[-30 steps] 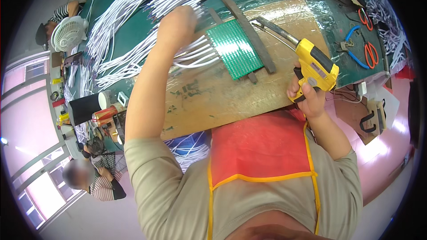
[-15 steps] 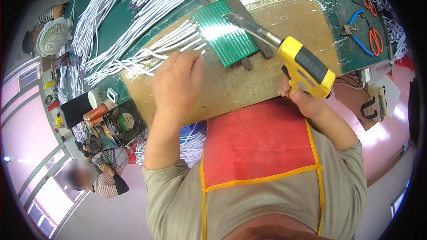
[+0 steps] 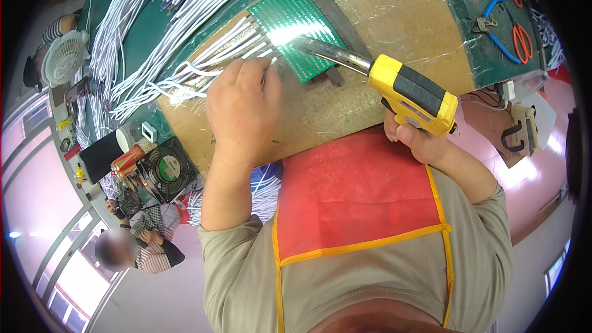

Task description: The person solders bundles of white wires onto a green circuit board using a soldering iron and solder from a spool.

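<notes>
Head view: narrow gap between left hand (image 3: 242, 106) and green board (image 3: 301, 20) edge

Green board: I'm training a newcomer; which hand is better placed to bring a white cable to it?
Likely the left hand: it's beside the green board and appears to pinch a white cable, while the right hand grips the yellow soldering gun.

On the tabletop (image 3: 490, 73) before me, a circuit board (image 3: 302, 21) lies beyond my left hand (image 3: 243, 102), the soldering gun's (image 3: 413, 92) tip over it. Cables (image 3: 206, 9) lie left of it, pliers (image 3: 482, 26) far right, a fan (image 3: 165, 169) nearer me, left.
</notes>
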Action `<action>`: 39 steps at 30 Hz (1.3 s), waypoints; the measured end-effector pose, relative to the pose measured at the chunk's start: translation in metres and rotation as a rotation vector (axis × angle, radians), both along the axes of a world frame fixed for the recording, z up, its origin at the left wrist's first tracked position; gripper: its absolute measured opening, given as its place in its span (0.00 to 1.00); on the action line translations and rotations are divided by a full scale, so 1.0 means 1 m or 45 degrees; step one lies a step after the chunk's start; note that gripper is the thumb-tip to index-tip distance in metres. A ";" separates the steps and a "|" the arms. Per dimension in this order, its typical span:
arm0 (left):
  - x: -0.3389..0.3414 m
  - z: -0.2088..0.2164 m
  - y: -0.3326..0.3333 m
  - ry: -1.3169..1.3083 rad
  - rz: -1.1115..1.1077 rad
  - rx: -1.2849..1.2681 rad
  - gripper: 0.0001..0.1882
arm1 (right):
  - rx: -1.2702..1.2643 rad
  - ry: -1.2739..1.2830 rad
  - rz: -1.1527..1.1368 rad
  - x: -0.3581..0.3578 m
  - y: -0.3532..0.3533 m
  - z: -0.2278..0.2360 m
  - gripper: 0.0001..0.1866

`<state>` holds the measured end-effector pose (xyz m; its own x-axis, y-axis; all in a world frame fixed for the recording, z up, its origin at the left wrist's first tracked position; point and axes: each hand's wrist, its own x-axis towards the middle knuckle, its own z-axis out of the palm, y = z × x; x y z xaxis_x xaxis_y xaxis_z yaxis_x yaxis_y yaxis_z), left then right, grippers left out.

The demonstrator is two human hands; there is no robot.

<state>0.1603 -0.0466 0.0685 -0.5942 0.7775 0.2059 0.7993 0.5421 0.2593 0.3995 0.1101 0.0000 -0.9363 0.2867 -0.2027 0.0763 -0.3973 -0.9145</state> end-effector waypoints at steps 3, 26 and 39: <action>0.000 0.000 0.000 0.009 -0.006 -0.021 0.04 | -0.016 0.000 -0.014 -0.001 -0.001 0.001 0.34; -0.005 -0.001 0.002 -0.002 -0.040 0.024 0.03 | -0.003 -0.023 -0.010 0.002 -0.002 -0.004 0.34; -0.002 -0.004 0.005 0.081 -0.057 0.028 0.03 | 0.092 0.001 -0.030 0.000 -0.004 -0.002 0.27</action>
